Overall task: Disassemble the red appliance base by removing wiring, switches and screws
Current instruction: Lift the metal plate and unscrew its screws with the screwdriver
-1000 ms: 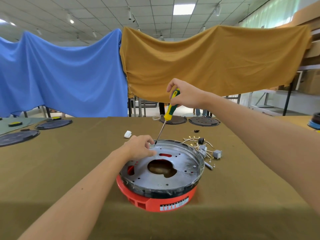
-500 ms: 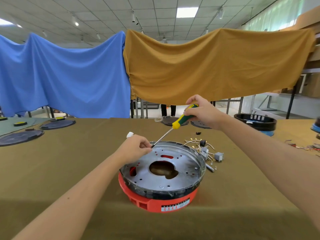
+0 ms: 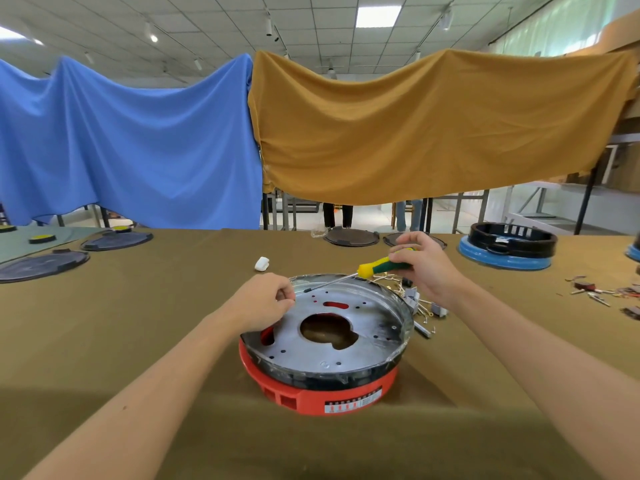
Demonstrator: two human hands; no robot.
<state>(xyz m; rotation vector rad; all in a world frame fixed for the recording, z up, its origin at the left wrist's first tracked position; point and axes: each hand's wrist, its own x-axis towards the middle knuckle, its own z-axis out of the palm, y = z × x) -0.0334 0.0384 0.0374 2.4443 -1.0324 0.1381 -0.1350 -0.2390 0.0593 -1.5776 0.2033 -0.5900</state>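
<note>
Disassembly is proceeding on the red appliance base (image 3: 322, 393), which is sitting on the olive-covered worktop (image 3: 138, 341) directly in front of the person, with a shallow metal plate (image 3: 374, 327) still seated on top of it. The right hand (image 3: 420, 263) is gripping the yellow-and-green handle of a screwdriver (image 3: 377, 266), fingers closed fully around it, and is holding the shaft at a low angle so that the tip is reaching the far-left rim of the plate. The left hand (image 3: 265, 301) is resting on that same rim with its fingers pinched together beside the tip; whether they are holding a screw cannot be told, as anything there is too small to see. Removed wiring and small switch parts (image 3: 420, 301) are lying on the worktop just beside the right edge of the base. The plastic base is likely light and rigid, so it is liable to slide or rotate under driver torque; steadying it by pressing down on the plate rim or gripping the red side wall is advisable. The plate rim looks thin and possibly sharp, and the plate surface smooth, so fingers are best placed flat on the rim rather than dragged along it. Loose screws are small and prone to rolling off the cloth.
</note>
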